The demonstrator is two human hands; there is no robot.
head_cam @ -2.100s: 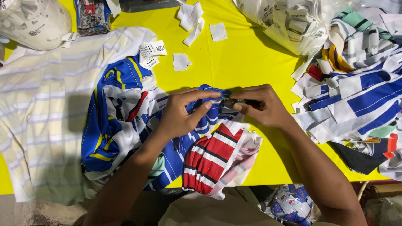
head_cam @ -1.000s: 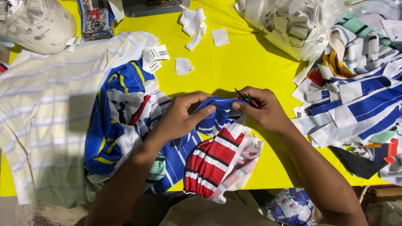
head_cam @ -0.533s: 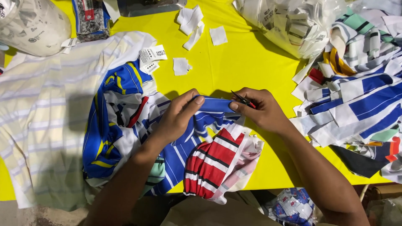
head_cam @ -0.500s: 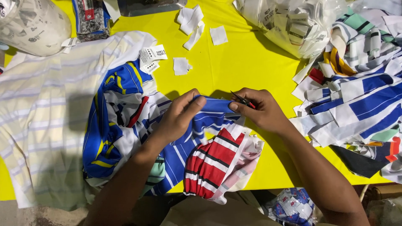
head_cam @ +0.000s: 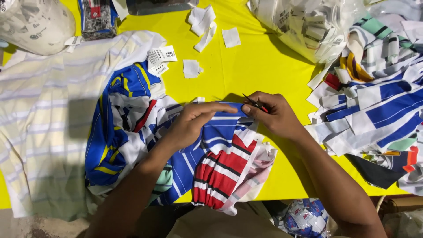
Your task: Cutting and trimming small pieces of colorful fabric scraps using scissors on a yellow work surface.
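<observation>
Left hand [head_cam: 194, 123] fingers pinched shut on blue striped garment [head_cam: 220, 132] edge, near tabletop [head_cam: 246, 66] front edge. Right hand [head_cam: 273, 117] closed around small snips [head_cam: 254, 103], blades touching same edge, just right of left fingertips. Edge runs left-right.

Blue striped garment [head_cam: 220, 128] – rumpled, flat on table; small snips [head_cam: 255, 103] at its edge

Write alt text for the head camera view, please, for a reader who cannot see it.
Two bare hands work at the edge of a blue striped garment on a yellow table: the left hand pinches the fabric, and the right hand holds small snips at it. Striped shirts are piled at right, with white paper tags beyond.
</observation>
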